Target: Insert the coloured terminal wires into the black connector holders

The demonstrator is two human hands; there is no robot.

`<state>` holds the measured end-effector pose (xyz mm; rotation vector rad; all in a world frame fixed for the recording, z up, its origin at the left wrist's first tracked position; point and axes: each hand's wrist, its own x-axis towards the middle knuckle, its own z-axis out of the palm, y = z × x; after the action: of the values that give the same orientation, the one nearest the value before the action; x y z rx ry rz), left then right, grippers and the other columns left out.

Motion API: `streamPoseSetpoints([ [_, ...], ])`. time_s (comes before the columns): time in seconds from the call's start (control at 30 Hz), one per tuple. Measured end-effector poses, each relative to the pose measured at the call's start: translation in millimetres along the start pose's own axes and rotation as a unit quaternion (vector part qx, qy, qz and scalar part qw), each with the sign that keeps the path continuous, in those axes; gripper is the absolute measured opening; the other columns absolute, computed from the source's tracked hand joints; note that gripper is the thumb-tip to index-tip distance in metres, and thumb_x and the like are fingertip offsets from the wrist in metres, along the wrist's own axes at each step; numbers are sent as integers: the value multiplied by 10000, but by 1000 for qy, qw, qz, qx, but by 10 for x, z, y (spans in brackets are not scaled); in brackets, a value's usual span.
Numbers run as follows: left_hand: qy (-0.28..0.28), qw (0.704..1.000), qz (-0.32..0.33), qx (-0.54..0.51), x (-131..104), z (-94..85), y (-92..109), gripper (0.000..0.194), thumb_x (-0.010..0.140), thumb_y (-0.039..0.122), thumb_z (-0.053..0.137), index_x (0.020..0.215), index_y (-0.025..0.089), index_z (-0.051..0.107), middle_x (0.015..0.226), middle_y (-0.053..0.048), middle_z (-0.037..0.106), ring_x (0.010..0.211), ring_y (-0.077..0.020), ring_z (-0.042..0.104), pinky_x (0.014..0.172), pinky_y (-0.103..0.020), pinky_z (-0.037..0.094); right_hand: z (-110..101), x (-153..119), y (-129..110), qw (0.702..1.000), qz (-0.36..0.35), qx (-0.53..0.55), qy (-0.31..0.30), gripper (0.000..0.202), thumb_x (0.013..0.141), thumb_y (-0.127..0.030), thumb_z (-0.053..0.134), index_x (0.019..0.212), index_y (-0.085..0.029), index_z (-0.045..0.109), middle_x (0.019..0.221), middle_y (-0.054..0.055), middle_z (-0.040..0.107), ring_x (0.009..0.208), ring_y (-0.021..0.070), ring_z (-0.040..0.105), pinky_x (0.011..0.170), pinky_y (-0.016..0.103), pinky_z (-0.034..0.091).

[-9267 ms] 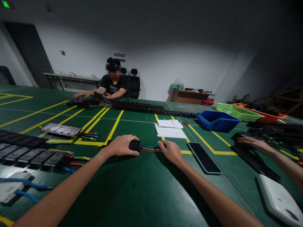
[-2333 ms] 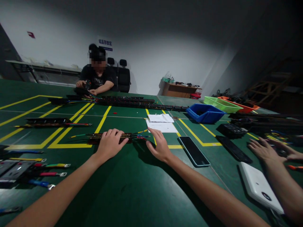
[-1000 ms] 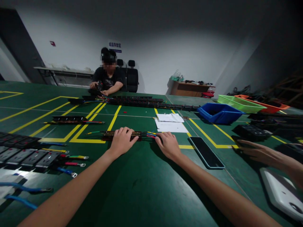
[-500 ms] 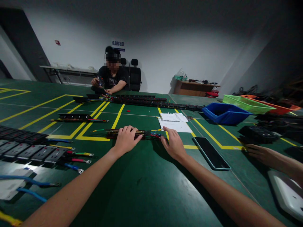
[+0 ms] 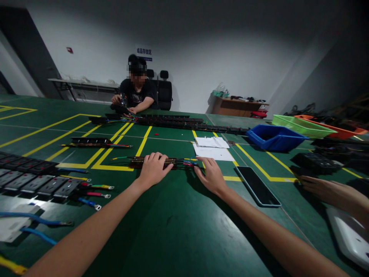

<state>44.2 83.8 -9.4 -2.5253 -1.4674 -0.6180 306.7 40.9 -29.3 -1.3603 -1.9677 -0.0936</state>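
Note:
My left hand lies over a narrow black strip housing with brass-coloured rails along its length. The fingers reach across its far side and the thumb rests along the near side. Thin coloured wires come out of the right end, and a green-yellow wire sticks out to the left. At the right-hand wires is my right hand, thumb and forefinger closed around their ends. Its fingertips partly hide those ends. A similar black strip with wires lies farther back to the left.
Socket strips with lugged cables lie at left. White paper, a phone and a blue bin are at right. Another person's hand is near a white device. A co-worker sits across the green table.
My right forefinger has shifted slightly left and down at the wire ends. My left hand keeps its place on the strip. The neighbour's hand at right has moved slightly.

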Motion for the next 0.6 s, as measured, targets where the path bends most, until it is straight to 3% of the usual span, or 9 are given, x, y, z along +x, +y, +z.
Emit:
streamPoseSetpoints([
  [0.13, -9, 1000, -3, -8, 0, -26, 11, 428, 987, 525, 409, 1113, 188, 641, 1110, -112, 639, 1023, -277, 559, 886, -433, 419, -61, -15, -25, 997, -23, 72, 29, 405, 944, -248, 481, 1345, -210, 525, 1285, 131, 616, 1203, 280, 556, 994, 462, 493],
  [0.3, -11, 1000, -5, -16, 3, -41, 16, 428, 984, 524, 410, 1114, 190, 643, 1113, -115, 641, 1042, -286, 556, 904, -443, 415, -59, -32, -18, 994, -50, 94, 22, 473, 951, -211, 452, 1423, -238, 456, 1399, 123, 553, 1296, 279, 506, 1035, 493, 475],
  [0.43, -18, 1000, -7, -10, 9, -43, 15, 425, 984, 523, 412, 1123, 196, 644, 1119, -114, 641, 1042, -286, 560, 901, -440, 419, -7, -16, -3, 999, -7, 40, 34, 406, 944, -216, 464, 1346, -201, 522, 1287, 131, 623, 1209, 282, 556, 1019, 478, 475],
  [0.6, -16, 1000, -6, 7, 14, -49, 16, 425, 981, 528, 424, 1125, 196, 646, 1118, -119, 639, 1050, -293, 560, 890, -432, 421, -6, -1, -9, 997, 45, -54, 35, 241, 900, -204, 508, 1090, -183, 654, 1049, 109, 688, 992, 280, 596, 881, 426, 486],
])
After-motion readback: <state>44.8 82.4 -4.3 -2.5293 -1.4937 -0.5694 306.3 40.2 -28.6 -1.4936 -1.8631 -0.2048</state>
